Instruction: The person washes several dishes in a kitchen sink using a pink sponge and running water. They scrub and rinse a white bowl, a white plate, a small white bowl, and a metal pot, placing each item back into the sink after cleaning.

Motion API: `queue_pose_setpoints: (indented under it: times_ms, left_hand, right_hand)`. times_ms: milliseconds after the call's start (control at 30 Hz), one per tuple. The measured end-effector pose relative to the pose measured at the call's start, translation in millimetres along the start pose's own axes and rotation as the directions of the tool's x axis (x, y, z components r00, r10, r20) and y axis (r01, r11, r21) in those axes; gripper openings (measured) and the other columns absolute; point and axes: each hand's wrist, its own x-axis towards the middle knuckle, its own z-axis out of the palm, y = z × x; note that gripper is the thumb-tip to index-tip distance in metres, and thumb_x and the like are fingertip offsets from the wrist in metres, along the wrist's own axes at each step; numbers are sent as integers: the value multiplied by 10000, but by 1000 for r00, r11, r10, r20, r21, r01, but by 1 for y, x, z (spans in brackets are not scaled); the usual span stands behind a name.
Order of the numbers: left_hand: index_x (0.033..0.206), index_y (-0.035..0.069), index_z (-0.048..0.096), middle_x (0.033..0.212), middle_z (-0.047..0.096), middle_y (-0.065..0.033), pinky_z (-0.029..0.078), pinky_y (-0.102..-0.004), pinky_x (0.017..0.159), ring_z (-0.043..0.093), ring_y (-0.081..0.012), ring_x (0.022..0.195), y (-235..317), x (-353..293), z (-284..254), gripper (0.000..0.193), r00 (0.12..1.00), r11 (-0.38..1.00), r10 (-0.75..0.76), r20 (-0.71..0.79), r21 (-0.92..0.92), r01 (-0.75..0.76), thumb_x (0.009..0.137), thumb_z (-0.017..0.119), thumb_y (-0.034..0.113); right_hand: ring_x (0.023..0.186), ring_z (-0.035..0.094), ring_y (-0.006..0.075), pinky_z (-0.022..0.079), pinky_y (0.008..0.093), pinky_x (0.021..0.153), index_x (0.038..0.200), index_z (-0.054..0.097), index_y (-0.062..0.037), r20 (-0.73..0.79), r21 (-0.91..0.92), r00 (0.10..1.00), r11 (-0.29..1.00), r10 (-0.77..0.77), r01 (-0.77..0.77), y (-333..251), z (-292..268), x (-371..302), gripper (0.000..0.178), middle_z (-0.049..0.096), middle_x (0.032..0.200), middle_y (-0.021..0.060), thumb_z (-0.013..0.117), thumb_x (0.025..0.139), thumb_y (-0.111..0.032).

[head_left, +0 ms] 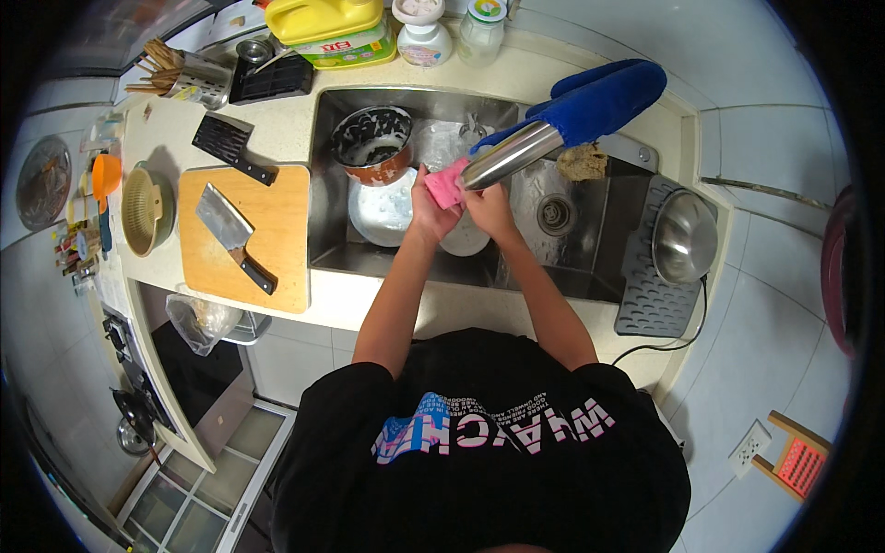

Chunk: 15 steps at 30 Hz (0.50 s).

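Your left hand (431, 205) is closed on a pink cloth (446, 183), pressed against the open end of a steel bottle (513, 154). Your right hand (489, 208) sits just under that end; you cannot tell from here how tightly it grips. The bottle tilts up to the right over the sink (590, 267), its far end covered by a blue sleeve (604, 97).

Room below your hands is tight: a soapy brown pot (373, 140) stands at the sink's back left, with a white plate (383, 210) just in front of it, touching. The right half around the drain (556, 214) is more open, with a brown sponge (582, 162) on the back rim.

On the desk (304, 124) left of the sink lies a cutting board (286, 230) carrying a cleaver (232, 232). Right of the sink, a steel bowl (684, 237) rests on a grey mat (645, 304).
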Motion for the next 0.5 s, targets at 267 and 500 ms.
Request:
queue_pose_setpoints:
  times_ms: [267,500]
  left_hand:
    - [1106,12,553,1048,605,-155,483,-431,799,596,-286,926,-9,16,18,420,993,994,-106,49,47,103,880,334,290]
    - [1127,6,544,1135,575,-166,449,-451,863,562,-307,1007,-7,-2,29,478,993,993,-115,34,-34,116,834,344,326]
  right_hand:
    - [742,586,116,475,262,668,1085,589,10,86,316,943,888,322,-332,-4,-41,15,303,653,871,60,578,875,-207]
    - [738,610,227,470,311,665,1039,609,-23,102,-160,986,981,129,-112,-16,-38,17,292,647,846,115,534,898,-267]
